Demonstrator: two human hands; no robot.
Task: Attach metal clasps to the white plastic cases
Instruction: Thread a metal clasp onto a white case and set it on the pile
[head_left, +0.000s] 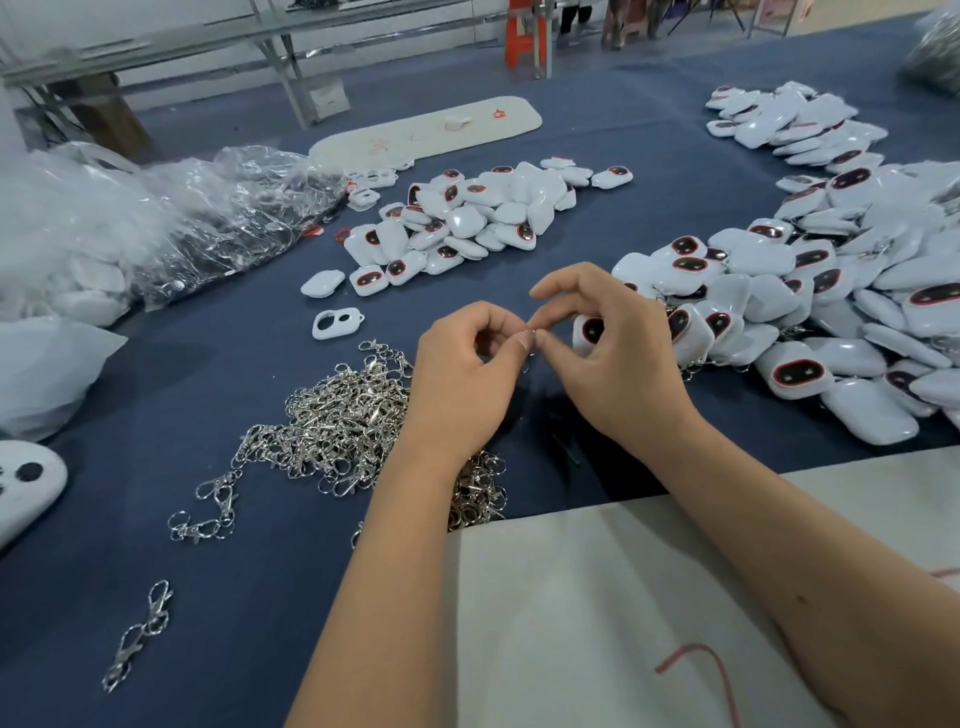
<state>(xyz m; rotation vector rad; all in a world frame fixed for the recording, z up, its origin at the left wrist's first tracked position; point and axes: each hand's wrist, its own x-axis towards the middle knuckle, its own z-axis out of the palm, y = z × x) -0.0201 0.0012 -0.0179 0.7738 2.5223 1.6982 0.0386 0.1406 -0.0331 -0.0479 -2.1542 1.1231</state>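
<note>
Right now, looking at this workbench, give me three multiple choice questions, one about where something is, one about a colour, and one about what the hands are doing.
1. Where does the pile of metal clasps lie?
A. on the table under and beside the left forearm
B. on the far white board
C. inside the clear plastic bags

2. What colour is the table cloth?
A. green
B. dark blue
C. red

3. What are the left hand and right hand doing?
A. lying flat on the table
B. each lifting a bag
C. pinching a small metal piece together between their fingertips

Answers: 1 A, the silver heap sits by the left forearm. 2 B, the cloth is dark blue all over. 3 C, both thumbs and forefingers meet on something tiny; what it is exactly is too small to tell.
</note>
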